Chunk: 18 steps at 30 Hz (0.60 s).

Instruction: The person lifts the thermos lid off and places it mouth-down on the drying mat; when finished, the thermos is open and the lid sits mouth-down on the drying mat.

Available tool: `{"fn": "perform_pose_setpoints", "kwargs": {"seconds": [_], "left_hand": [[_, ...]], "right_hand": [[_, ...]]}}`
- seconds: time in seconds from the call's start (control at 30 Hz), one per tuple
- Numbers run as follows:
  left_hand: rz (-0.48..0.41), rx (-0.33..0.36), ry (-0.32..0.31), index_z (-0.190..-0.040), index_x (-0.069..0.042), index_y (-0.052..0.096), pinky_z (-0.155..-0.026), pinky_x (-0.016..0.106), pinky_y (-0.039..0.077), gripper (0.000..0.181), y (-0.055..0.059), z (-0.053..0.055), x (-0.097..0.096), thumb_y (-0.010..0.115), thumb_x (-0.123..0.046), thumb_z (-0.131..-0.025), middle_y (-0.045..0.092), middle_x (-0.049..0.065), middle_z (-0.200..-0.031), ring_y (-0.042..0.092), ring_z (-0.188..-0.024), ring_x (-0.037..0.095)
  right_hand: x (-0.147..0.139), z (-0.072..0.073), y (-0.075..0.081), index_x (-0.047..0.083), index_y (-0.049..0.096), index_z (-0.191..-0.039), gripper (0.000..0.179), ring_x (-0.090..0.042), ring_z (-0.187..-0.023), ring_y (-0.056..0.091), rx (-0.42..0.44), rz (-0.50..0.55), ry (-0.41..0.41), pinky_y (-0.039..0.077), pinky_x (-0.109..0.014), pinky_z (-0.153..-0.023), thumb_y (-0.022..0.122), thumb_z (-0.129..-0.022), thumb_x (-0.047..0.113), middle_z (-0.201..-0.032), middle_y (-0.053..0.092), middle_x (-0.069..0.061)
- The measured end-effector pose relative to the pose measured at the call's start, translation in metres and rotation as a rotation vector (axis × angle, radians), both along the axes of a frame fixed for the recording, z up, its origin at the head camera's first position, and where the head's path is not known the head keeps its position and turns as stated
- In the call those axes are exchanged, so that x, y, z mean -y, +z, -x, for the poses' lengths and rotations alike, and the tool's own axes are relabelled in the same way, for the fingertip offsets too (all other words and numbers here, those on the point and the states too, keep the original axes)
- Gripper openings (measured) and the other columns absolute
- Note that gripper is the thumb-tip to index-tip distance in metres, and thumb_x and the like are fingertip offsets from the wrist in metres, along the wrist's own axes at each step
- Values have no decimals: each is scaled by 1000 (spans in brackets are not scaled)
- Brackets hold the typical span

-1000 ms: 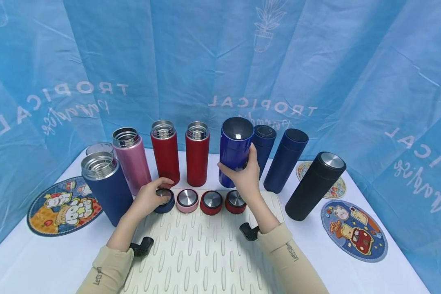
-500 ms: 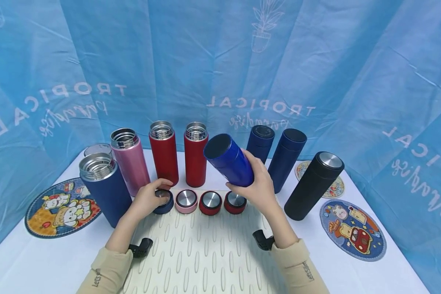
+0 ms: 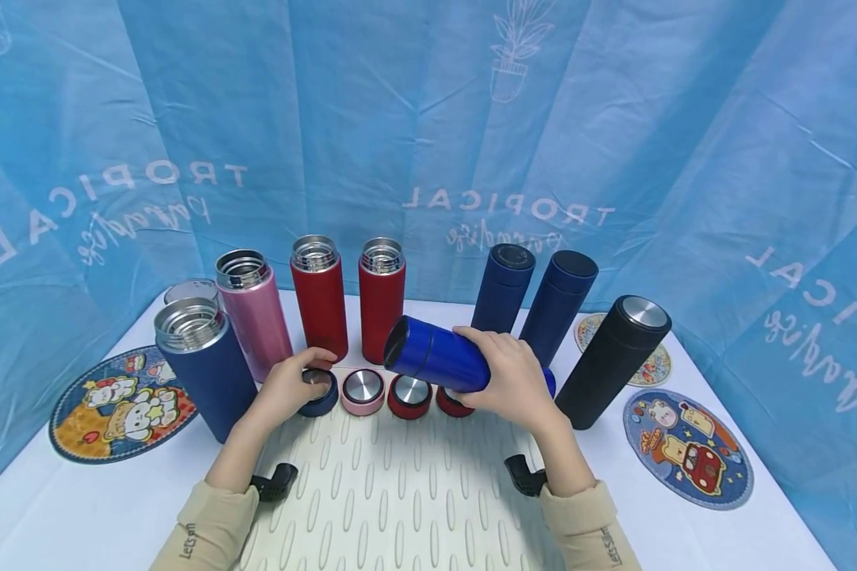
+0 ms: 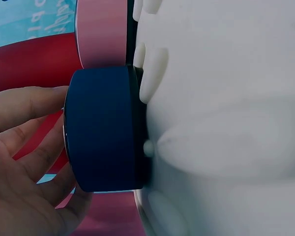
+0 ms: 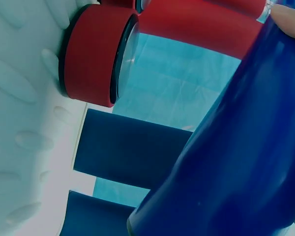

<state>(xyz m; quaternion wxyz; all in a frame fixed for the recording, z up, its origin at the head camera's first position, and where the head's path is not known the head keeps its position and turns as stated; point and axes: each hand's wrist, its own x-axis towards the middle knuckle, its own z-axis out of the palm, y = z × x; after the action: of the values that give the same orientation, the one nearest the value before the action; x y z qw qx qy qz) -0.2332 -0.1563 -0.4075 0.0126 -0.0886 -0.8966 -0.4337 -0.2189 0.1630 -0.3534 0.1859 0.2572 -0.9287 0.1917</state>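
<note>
My right hand (image 3: 509,379) grips a shiny blue thermos bottle (image 3: 448,355) round its body. The bottle lies nearly level above the mat, its dark-topped end pointing left. In the right wrist view this bottle (image 5: 236,147) slants across the right side, with a fingertip on its upper end. My left hand (image 3: 290,391) rests at a navy lid (image 3: 319,403) with a steel top. In the left wrist view its relaxed fingers (image 4: 44,105) touch the top side of the lid (image 4: 101,130). A pink lid (image 3: 363,392) and two red lids (image 3: 409,395) continue the row.
Lidless bottles stand at the left: navy (image 3: 205,369), pink (image 3: 255,315) and two red (image 3: 319,305). At the right are two capped navy bottles (image 3: 559,308) and a black one (image 3: 612,363). A cream ridged mat (image 3: 393,492) lies in front. Round cartoon mats (image 3: 688,449) lie on both sides.
The right hand has tipped the blue bottle from upright to nearly horizontal, its top swinging left and down, and moved toward the right and nearer. The left hand has stayed at the navy lid.
</note>
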Motion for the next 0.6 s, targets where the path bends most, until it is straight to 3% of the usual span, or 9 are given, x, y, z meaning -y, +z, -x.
{"fn": "perform_pose_setpoints", "kwargs": {"seconds": [0.33,0.6], "left_hand": [[11,5,2,-119,-3,56,-88,49,47,37,-1,0,0,62,-1,-83,60,20,-113,55,-105,34],[38,-2,-16,-118,-3,56,-88,49,47,36,1,0,0,62,-1,-83,60,19,-113,56,-104,34]], "right_hand": [[3,-6,-3,31,44,-134,83,-26,-106,55,-32,-134,-6,42,-50,-89,82,-61,41,-117,61,-4],[5,-5,-6,32,45,-134,83,-26,-105,56,-15,-171,0,42,-50,-89,83,-60,41,-116,61,-4]]}}
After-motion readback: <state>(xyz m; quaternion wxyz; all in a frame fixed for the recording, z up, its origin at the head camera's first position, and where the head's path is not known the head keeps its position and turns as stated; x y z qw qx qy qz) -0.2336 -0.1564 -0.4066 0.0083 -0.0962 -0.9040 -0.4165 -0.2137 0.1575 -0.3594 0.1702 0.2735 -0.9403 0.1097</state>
